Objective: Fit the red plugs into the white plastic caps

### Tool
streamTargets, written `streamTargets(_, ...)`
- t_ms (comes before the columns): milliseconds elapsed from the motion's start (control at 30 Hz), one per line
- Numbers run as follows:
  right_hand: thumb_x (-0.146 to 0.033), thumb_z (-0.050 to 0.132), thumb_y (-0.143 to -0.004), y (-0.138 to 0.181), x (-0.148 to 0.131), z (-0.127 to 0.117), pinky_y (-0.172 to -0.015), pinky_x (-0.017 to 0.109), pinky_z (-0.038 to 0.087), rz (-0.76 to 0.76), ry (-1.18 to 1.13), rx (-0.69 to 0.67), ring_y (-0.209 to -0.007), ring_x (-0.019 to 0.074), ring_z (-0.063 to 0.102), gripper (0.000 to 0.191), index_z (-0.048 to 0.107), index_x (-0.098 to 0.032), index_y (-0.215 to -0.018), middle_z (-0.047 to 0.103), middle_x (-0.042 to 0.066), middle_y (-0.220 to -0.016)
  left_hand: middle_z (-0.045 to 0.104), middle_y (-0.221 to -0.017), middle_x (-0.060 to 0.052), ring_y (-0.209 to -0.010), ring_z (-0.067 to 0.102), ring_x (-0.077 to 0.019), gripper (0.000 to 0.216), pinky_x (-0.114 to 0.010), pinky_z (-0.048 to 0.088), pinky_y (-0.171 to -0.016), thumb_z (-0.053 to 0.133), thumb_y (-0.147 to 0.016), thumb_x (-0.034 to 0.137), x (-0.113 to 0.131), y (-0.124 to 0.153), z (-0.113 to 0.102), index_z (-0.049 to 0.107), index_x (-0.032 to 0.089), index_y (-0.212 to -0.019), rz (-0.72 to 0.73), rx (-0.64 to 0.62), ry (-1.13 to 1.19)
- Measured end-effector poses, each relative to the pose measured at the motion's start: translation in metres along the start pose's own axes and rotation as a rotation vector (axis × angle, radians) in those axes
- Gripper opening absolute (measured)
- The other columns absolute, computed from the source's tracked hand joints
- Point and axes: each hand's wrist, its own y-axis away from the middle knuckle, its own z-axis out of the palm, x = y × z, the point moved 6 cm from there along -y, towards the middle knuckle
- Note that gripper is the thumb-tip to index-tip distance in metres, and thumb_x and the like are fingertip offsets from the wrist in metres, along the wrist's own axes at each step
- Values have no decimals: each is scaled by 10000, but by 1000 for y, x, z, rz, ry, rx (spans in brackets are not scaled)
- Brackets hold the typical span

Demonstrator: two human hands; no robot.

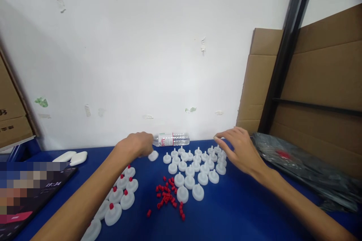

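Note:
My left hand [140, 144] is closed on a white nozzle cap [153, 155], whose round base shows below the fingers. My right hand [236, 146] hovers at the right edge of a group of white nozzle caps [189, 170], thumb and fingers apart with nothing visible between them. These caps stand with bare spouts upward. In front of them lies a loose pile of small red tips [166, 195]. Beneath and beside my left forearm stand several white caps with red tips [127, 199] on their spouts; the forearm hides part of that group.
A clear plastic bottle [172, 139] lies against the white wall. At the left are a tablet-like screen [42, 199] and two white oval objects [78, 158]. Grey plastic bags [299, 169] and cardboard [322, 71] border the right side of the blue tabletop [226, 214].

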Motion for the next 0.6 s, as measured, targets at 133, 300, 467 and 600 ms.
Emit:
streamTargets(133,-406,565,-1030,6,-45,-2,-1158,579,253,-144,-156,-86,-1007,235,677,256,635,-253,-1223,751,45,-1093,736,-832,-23,-707,663,-167,250,-264,496,-615,610,-972,377,57,14,3,713,198,-832,289,-154,70)
streamTargets(300,-390,660,-982,14,-68,6,-1140,567,308,-226,-230,-119,-993,237,682,326,622,-243,-1271,744,63,-1116,663,-675,-8,-616,590,-168,333,-291,399,-592,492,-1007,406,105,28,6,670,217,-799,499,-18,113)
streamTargets(467,-288,629,-984,13,-61,4,-1109,575,362,-182,-233,-30,-925,231,706,307,616,-237,-1286,761,66,-1059,653,-675,-19,-628,588,-190,303,-319,367,-600,475,-1017,378,116,30,9,637,216,-818,522,139,74)
streamTargets(600,-290,634,-979,14,-63,1,-1100,555,376,-181,-250,-7,-921,231,712,176,654,-231,-1144,765,58,-1041,667,-708,-24,-623,593,-197,271,-308,329,-569,449,-1035,362,121,29,13,624,220,-884,523,205,49)
